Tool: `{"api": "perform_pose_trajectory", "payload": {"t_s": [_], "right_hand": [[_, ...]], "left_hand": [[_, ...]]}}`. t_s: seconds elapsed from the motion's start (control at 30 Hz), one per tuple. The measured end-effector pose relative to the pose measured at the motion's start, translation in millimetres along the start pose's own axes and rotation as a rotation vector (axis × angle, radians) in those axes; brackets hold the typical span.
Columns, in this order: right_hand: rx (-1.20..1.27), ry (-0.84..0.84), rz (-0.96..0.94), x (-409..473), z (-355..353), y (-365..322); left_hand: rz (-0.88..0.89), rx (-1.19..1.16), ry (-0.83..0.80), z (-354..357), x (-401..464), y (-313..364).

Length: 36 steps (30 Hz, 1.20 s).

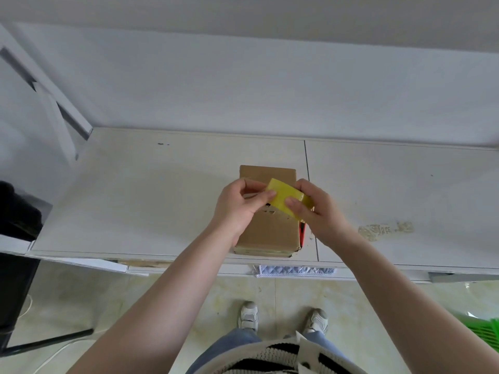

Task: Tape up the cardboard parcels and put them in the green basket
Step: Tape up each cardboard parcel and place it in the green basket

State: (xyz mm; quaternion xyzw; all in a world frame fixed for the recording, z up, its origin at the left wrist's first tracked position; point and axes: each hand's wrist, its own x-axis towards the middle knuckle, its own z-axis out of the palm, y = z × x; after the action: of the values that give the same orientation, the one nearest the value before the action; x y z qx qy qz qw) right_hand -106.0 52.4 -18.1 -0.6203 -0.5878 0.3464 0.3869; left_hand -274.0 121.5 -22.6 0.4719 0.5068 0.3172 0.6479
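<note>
A brown cardboard parcel stands near the front edge of the white table. Just above its top, both hands hold a yellow tape roll. My right hand grips the roll, thumb lying on the tape. My left hand pinches the free end of the yellow strip between thumb and fingers. Part of the parcel's top is hidden by my hands. The green basket shows only as a corner on the floor at the far right.
A red object peeks out beside the parcel's right side. A torn sticker patch marks the table to the right. A dark chair or stand stands at the left. A white wall rises behind the table.
</note>
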Motion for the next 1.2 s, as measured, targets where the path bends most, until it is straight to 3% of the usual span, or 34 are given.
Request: {"api": "perform_pose_trajectory", "payload": {"t_s": [0.1, 0.23, 0.43, 0.7, 0.87, 1.2], "right_hand": [[-0.024, 0.014, -0.069, -1, -3, 0], [-0.112, -0.005, -0.113, -4, -5, 3], [-0.351, 0.038, -0.022, 2, -21, 4], [-0.479, -0.016, 0.096, 16, -28, -11], [-0.463, 0.006, 0.163, 16, -26, -13], [-0.36, 0.038, 0.249, 20, -25, -17]], "left_hand": [[-0.021, -0.06, -0.016, -4, -3, 4], [-0.032, 0.034, -0.026, -6, -5, 12], [0.087, 0.203, -0.081, -11, -11, 28], [-0.097, -0.062, -0.28, -19, -10, 33], [-0.084, -0.092, -0.39, -26, -9, 31], [0.075, 0.135, -0.253, -20, -3, 28]]}}
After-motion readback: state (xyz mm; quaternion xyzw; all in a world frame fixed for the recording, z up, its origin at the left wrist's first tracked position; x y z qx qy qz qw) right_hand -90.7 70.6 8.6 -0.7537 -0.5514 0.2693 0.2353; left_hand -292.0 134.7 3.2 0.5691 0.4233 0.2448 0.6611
